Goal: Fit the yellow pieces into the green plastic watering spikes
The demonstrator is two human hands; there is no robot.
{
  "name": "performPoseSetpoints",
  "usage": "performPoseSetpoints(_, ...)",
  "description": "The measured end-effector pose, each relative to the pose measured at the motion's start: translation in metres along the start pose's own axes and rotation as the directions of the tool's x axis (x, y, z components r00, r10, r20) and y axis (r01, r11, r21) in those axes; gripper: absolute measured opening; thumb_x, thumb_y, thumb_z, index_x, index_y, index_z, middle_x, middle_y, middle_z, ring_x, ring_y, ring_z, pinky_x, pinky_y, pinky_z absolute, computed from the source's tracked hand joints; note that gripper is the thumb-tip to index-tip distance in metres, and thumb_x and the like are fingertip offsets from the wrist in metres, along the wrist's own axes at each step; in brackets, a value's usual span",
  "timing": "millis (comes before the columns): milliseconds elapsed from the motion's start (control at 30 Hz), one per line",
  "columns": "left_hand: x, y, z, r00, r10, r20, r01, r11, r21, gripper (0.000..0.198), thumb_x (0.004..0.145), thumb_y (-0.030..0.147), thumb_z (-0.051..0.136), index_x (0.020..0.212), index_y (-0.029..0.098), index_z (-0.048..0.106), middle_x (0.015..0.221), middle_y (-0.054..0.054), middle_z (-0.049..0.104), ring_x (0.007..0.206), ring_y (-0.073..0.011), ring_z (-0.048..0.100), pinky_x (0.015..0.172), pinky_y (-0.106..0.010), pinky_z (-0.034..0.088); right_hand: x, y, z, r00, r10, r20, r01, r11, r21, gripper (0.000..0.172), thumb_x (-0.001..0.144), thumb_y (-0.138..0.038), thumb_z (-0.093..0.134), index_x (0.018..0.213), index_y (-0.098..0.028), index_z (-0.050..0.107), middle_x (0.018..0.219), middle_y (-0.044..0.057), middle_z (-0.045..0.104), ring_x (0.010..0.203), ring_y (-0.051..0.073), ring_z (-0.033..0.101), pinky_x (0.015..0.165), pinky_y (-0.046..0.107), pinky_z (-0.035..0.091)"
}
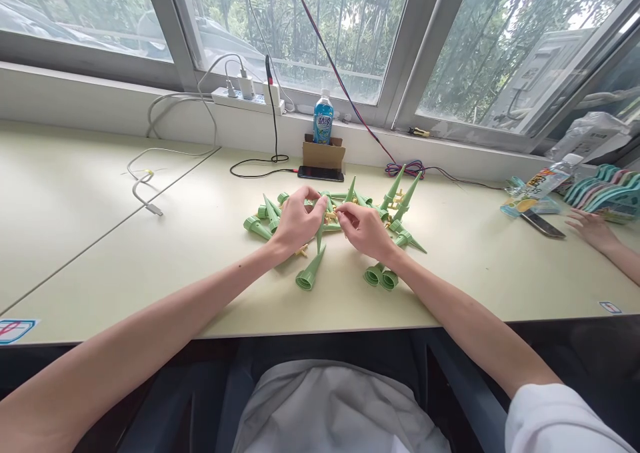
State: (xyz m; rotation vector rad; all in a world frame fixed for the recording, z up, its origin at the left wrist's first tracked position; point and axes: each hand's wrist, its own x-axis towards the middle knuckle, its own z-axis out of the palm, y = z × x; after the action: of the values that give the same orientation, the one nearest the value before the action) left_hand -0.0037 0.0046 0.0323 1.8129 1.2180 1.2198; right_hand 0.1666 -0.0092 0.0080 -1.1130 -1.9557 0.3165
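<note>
my left grip (299, 221) is closed round a green spike (320, 236), my right grip (365, 230) pinching a yellow piece (342, 208) just beside it over the pile (400, 200) on the counter (475, 260), where i fear a skewed push could drop it.

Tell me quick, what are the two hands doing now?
Left hand: closed, pinching a green spike.
Right hand: closed, pinching a small yellow piece.

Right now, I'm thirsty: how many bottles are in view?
2: a blue bottle upright behind the cardboard box; a clear bottle lying at far right. More may be hidden.
</note>
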Motion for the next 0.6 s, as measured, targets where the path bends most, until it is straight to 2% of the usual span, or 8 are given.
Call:
performPoseSetpoints(167, 0.0001, 0.0037, -0.0009, 0.999, -0.013, -0.050, 0.010, 0.998, -0.060, 0.019, 0.089, 0.038, 0.055, 0.083, 0.020, 0.051, 0.053, 0.005, 0.047, 0.041, -0.0087, 0.040, 0.042, -0.022, 0.033, 0.0003, 0.0010, 0.0004, 1.000, -0.012, -0.018, 0.012, 1.000, -0.002, 0.022, 0.095, -0.029, 0.045, 0.088, -0.017, 0.062, 0.068, 0.002, 0.059, 0.057, 0.014, 0.049, 0.060, 0.027, 0.040)
performPoseSetpoints(467, 0.0004, 0.0022, -0.0007, 0.999, -0.015, -0.035, 0.013, 0.998, -0.064, 0.019, 0.089, 0.038, 0.055, 0.083, 0.020, 0.052, 0.055, 0.005, 0.047, 0.043, -0.0088, 0.040, 0.042, -0.022, 0.032, -0.0001, -0.0002, -0.0001, 1.000, -0.011, -0.001, 0.011, 1.000, 0.009, 0.024, 0.097, -0.031, 0.044, 0.085, -0.017, 0.061, 0.070, 0.002, 0.060, 0.059, 0.014, 0.050, 0.061, 0.028, 0.040)
performPoseSetpoints(600, 0.0010, 0.0034, -0.0010, 0.998, -0.036, -0.050, 0.032, 0.996, -0.080, 0.019, 0.089, 0.037, 0.056, 0.082, 0.019, 0.053, 0.059, 0.004, 0.053, 0.044, -0.0087, 0.044, 0.043, -0.021, 0.036, -0.0002, -0.0003, -0.0003, 1.000, -0.018, -0.001, 0.018, 0.999, 0.030, 0.027, 0.098, -0.034, 0.044, 0.083, -0.017, 0.060, 0.068, 0.002, 0.058, 0.059, 0.014, 0.050, 0.060, 0.028, 0.041)
